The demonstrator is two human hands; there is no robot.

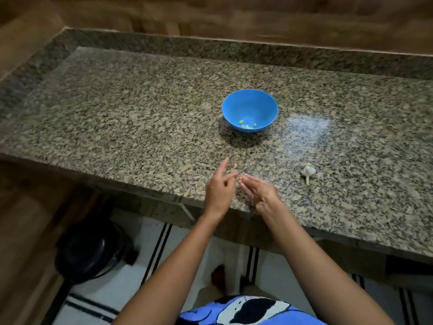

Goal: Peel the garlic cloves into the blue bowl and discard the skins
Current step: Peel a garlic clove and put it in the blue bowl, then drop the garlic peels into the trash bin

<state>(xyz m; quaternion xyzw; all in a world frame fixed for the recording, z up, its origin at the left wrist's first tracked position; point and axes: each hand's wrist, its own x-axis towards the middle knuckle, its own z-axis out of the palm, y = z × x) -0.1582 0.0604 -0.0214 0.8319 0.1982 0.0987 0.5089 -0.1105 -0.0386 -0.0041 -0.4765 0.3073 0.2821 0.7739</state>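
A blue bowl (249, 106) stands on the granite counter (117, 109) and holds several pale peeled cloves (247, 125). Both hands meet near the counter's front edge, below the bowl. My right hand (259, 192) pinches a small garlic clove (243, 177) at its fingertips. My left hand (221, 187) touches the same clove with thumb and a finger, its index finger pointing up and away. Bits of skin (234, 165) lie on the counter just beyond the fingers. The remaining garlic head (308, 171), white with a stem, lies to the right of my hands.
A raised granite backsplash (210, 46) borders the counter at the back and left. Below the front edge are a dark round pot (90, 252) on the floor at left and a white striped mat (150, 254).
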